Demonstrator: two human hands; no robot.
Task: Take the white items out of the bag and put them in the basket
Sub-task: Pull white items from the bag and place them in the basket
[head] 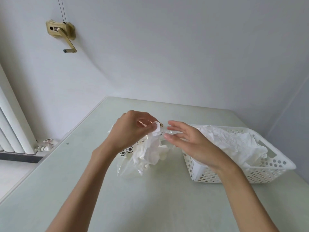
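My left hand point(132, 129) pinches 1 limp white glove point(153, 148) hanging lengthwise over the clear plastic bag point(123, 169); my right hand point(187, 144), fingers spread, is nearer the white perforated basket point(260, 174) rightward.

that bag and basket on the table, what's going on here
A person is emptying a clear plastic bag of white items. The left hand pinches one white item and lifts it out of the bag's mouth, with more still inside. The right hand hovers open beside it, fingers spread, holding nothing. To the right, a white perforated basket on the pale green table already holds a pile of crumpled white pieces.
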